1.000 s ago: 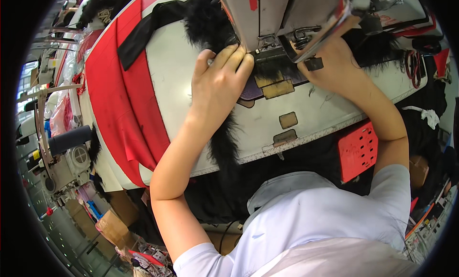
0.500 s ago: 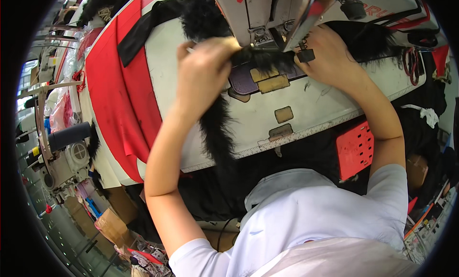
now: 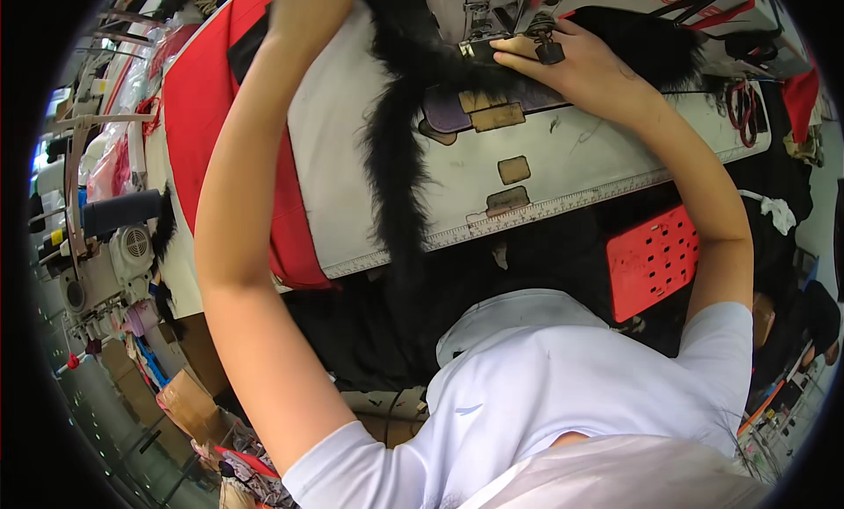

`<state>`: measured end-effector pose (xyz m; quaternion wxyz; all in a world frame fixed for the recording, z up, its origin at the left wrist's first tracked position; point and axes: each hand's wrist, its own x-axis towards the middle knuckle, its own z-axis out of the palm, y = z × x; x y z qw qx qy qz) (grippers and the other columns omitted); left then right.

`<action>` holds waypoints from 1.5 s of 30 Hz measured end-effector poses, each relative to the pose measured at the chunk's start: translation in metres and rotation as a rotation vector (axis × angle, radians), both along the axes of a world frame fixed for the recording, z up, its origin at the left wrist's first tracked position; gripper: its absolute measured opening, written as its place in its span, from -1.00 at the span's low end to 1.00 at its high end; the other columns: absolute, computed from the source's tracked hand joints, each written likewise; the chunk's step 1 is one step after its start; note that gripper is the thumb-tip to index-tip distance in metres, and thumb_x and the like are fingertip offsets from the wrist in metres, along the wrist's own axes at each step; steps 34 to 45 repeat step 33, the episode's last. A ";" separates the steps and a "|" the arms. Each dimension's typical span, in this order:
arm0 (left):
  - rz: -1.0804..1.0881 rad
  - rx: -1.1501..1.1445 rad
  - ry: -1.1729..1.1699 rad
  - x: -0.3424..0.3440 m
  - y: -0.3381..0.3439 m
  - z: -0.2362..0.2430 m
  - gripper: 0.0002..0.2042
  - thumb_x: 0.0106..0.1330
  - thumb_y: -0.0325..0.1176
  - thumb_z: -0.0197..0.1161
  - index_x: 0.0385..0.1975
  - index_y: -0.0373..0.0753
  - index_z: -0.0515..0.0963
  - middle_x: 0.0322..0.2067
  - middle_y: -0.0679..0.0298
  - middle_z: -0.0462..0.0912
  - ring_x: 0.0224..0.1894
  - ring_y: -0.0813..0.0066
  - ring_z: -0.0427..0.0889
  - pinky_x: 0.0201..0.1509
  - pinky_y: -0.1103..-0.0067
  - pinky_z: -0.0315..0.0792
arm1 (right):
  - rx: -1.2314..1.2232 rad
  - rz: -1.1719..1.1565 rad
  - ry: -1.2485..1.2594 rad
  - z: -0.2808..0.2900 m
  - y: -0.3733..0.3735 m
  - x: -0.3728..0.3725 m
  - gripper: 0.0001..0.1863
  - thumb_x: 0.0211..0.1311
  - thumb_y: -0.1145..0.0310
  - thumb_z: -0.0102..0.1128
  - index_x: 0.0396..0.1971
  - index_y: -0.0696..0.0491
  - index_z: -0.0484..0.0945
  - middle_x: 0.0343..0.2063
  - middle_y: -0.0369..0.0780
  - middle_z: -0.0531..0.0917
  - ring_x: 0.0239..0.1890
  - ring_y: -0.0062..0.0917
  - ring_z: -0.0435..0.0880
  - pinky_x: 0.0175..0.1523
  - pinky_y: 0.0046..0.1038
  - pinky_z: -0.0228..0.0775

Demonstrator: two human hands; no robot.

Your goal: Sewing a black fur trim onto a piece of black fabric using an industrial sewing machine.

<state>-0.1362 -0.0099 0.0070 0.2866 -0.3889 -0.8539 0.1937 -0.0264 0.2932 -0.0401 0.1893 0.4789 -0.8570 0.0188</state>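
Note:
A long strip of black fur (image 3: 396,175) runs from under the sewing machine (image 3: 444,8) and hangs down over the table's front edge. My right hand (image 3: 602,78) lies beside the machine's foot, its fingers stretched out flat over black fur by the needle area. The upper edge of the picture cuts off my left hand (image 3: 316,6), which is raised at the far left of the machine near black fur; its fingers are hidden. Red cloth (image 3: 207,113) lies beneath my left forearm.
A white sewing table (image 3: 330,140) carries a measuring tape (image 3: 563,208) along its front edge. Below my right forearm sits a red perforated plate (image 3: 655,263). Red-handled scissors (image 3: 745,113) lie at the table's right end. Another machine with a motor (image 3: 132,245) stands at left.
My left hand has moved up and away to the far left, from beside the needle. My right hand has shifted slightly, its fingers now reaching toward the foot. The view has shifted a little.

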 end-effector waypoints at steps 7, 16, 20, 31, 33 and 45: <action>0.358 0.062 -0.122 0.172 -0.040 -0.004 -0.84 0.11 -0.42 0.24 -0.29 -0.08 0.58 -0.28 0.42 0.58 -0.06 0.47 0.53 0.17 0.40 0.20 | 0.031 -0.149 0.102 -0.009 -0.031 0.021 -0.56 0.10 0.48 0.11 0.05 0.06 0.54 0.01 -0.35 0.57 0.05 -0.45 0.58 0.10 -0.43 0.46; 0.144 0.112 -0.342 0.132 0.017 -0.018 -0.49 0.05 -0.28 0.37 0.07 -0.12 0.49 -0.22 0.37 0.63 -0.05 0.48 0.55 0.15 0.44 0.24 | -0.193 -0.082 -0.057 -0.015 -0.046 0.025 -0.55 0.06 0.48 0.18 0.04 0.06 0.55 -0.03 -0.32 0.57 0.10 -0.38 0.56 -0.05 -0.44 0.58; 0.102 -0.013 -0.086 0.141 0.022 -0.035 -0.76 0.14 -0.36 0.22 -0.18 -0.14 0.60 -0.42 0.43 0.56 -0.24 0.54 0.50 0.07 0.53 0.24 | -0.101 -0.036 -0.045 -0.015 -0.034 0.023 -0.55 0.03 0.49 0.18 0.01 0.09 0.56 -0.05 -0.32 0.56 0.07 -0.44 0.56 -0.01 -0.42 0.56; 0.022 -0.033 -0.106 0.140 0.004 -0.046 -0.63 0.21 -0.32 0.16 0.06 -0.08 0.59 0.08 0.38 0.62 0.16 0.57 0.47 0.30 0.50 0.13 | 0.088 -0.292 0.157 -0.007 -0.038 0.027 -0.38 0.03 0.52 0.15 0.22 0.01 0.43 0.05 -0.34 0.49 0.02 -0.48 0.57 0.04 -0.48 0.52; 0.028 -0.026 -0.137 0.137 0.010 -0.043 -0.61 0.22 -0.33 0.17 0.08 -0.05 0.58 0.09 0.36 0.61 0.17 0.56 0.47 0.32 0.48 0.13 | 0.298 -0.377 0.002 0.011 -0.040 0.027 -0.46 0.09 0.45 0.15 0.16 0.06 0.46 0.03 -0.23 0.60 0.03 -0.50 0.59 0.31 -0.48 0.31; 0.028 -0.026 -0.137 0.137 0.010 -0.043 -0.61 0.22 -0.33 0.17 0.08 -0.05 0.58 0.09 0.36 0.61 0.17 0.56 0.47 0.32 0.48 0.13 | 0.298 -0.377 0.002 0.011 -0.040 0.027 -0.46 0.09 0.45 0.15 0.16 0.06 0.46 0.03 -0.23 0.60 0.03 -0.50 0.59 0.31 -0.48 0.31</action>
